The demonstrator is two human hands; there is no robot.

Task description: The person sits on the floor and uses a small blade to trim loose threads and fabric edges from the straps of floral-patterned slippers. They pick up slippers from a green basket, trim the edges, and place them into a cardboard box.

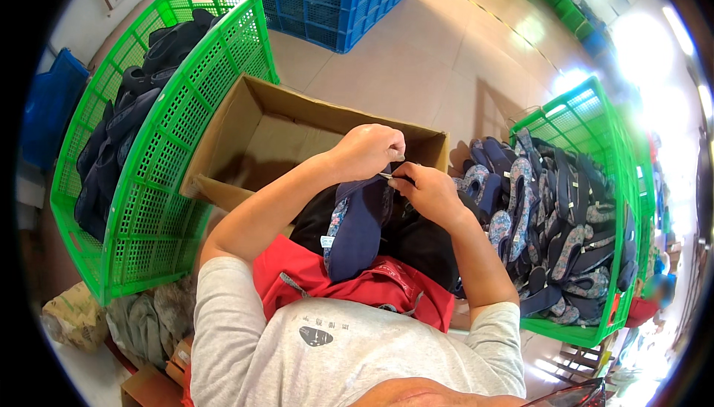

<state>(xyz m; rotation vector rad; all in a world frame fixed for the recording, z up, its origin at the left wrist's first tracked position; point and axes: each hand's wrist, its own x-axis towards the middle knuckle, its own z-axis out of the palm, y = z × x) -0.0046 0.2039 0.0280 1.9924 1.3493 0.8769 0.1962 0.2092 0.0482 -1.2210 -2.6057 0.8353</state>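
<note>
A long navy fabric piece (pixel 355 239) with a floral-print side and a small white label (pixel 326 242) hangs over my lap. My left hand (pixel 366 154) is closed in a pinch at its upper end. Close beside it, my right hand (pixel 430 193) is also closed, its fingertips nearly meeting the left ones. A small thin light-coloured thing (pixel 386 175) shows at the right fingertips, too small to name. Under the piece lie my red apron (pixel 297 267) and black trousers.
An open cardboard box (pixel 245 135) stands just ahead of my knees. At left, a green crate (pixel 190 113) holds dark pieces; at right, another green crate (pixel 569 102) is heaped with navy and floral pieces. A blue crate (pixel 327 9) stands on the floor beyond.
</note>
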